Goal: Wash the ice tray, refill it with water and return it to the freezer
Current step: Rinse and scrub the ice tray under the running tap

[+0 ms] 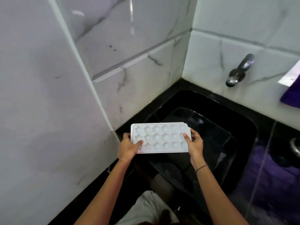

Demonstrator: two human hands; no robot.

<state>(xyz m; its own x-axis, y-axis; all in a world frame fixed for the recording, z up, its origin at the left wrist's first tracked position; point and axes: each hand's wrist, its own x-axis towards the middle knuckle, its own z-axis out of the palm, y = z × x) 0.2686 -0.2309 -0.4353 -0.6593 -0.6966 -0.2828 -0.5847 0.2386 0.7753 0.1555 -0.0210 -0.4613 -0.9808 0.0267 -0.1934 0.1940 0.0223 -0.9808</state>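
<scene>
A white ice tray (160, 138) with several star-shaped and round pockets is held level over the left edge of a black sink (215, 143). My left hand (127, 149) grips its left end, thumb on top. My right hand (195, 144) grips its right end, thumb resting on the pockets. Whether the pockets hold water or ice cannot be told. A chrome tap (239, 71) sticks out of the tiled wall above the far right side of the sink; no water is seen running from it.
White marble-look tiled walls (129, 54) enclose the corner at left and behind. A black counter (284, 127) rims the sink. A purple object (292, 93) sits at the far right edge, and a metal handle (295, 147) shows below it.
</scene>
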